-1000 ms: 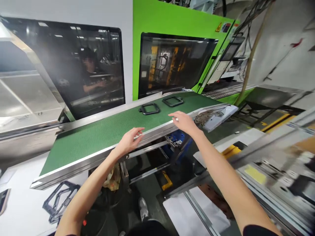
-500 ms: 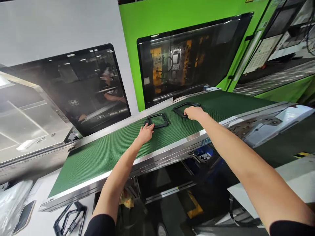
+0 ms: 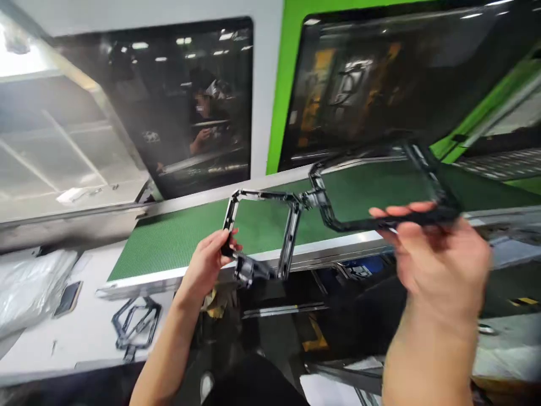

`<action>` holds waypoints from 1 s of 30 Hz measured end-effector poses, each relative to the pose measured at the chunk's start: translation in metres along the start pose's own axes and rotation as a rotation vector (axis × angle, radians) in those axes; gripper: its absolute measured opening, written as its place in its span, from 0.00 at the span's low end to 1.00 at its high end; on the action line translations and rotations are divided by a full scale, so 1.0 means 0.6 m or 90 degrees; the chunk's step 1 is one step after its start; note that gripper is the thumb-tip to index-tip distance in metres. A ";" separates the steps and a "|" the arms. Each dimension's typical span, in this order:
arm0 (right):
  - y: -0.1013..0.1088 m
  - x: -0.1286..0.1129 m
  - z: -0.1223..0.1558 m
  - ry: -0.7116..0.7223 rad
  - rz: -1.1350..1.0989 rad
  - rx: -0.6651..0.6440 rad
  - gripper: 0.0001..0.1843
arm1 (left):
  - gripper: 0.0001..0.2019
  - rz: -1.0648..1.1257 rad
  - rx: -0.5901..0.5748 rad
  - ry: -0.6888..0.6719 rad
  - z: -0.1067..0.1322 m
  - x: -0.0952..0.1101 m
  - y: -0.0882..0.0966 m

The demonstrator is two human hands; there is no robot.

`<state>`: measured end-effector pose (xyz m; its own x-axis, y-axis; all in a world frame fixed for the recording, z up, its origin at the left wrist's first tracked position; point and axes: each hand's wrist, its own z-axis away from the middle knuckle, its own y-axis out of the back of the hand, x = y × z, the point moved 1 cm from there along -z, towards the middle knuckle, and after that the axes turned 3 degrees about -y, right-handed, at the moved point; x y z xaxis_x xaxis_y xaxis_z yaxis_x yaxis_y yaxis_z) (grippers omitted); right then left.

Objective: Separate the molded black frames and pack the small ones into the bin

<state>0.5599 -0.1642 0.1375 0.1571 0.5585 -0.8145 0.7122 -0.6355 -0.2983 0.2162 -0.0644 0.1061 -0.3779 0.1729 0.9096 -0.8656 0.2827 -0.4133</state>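
Observation:
My left hand pinches the left side of a black plastic frame, roughly square, raised in front of the belt. A second black plastic frame is gripped along its lower edge by my right hand, fingers behind and thumb in front. This one is tilted, and its upper part is smeared by motion. The two frames meet or overlap in view near their facing corners; whether they touch I cannot tell. Behind both runs the ribbed green conveyor belt.
On the white table at lower left lie more black frames, a phone and clear plastic bags. A metal rail edges the belt. Behind stands a green and white machine with dark windows.
Both hands have lifted the two black frames off the belt and brought them closer to me. The view has shifted, with the table showing more fully at lower left.

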 end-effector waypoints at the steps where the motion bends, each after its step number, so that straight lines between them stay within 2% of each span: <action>1: -0.005 -0.003 0.036 -0.021 0.006 0.022 0.30 | 0.25 0.044 0.024 0.041 0.046 -0.006 0.027; 4: -0.027 0.008 0.130 -0.099 0.062 0.034 0.30 | 0.23 0.118 0.088 0.128 0.167 -0.029 0.101; 7: -0.055 0.032 0.220 -0.211 0.136 0.003 0.32 | 0.24 0.142 0.165 0.168 0.265 -0.054 0.174; 10: -0.087 0.048 0.310 -0.304 0.203 -0.041 0.32 | 0.28 0.162 0.267 0.210 0.342 -0.084 0.251; 14: -0.142 0.045 0.415 -0.363 0.256 -0.148 0.29 | 0.28 0.185 0.367 0.291 0.415 -0.139 0.348; 18: -0.200 0.029 0.504 -0.454 0.195 -0.249 0.30 | 0.31 0.115 0.414 0.351 0.463 -0.191 0.428; 21: -0.234 0.019 0.554 -0.496 0.153 -0.331 0.27 | 0.31 0.061 0.439 0.356 0.486 -0.214 0.470; 25: -0.262 0.016 0.589 -0.509 0.140 -0.403 0.24 | 0.31 0.146 0.430 0.331 0.496 -0.216 0.501; 30: -0.282 0.019 0.600 -0.540 0.114 -0.423 0.22 | 0.30 0.249 0.388 0.280 0.485 -0.198 0.514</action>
<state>0.1950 -0.2425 -0.0003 -0.0458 -0.2245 -0.9734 0.9933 -0.1135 -0.0206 -0.1015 -0.2724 -0.1169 -0.6340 0.5393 0.5543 -0.7726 -0.4103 -0.4845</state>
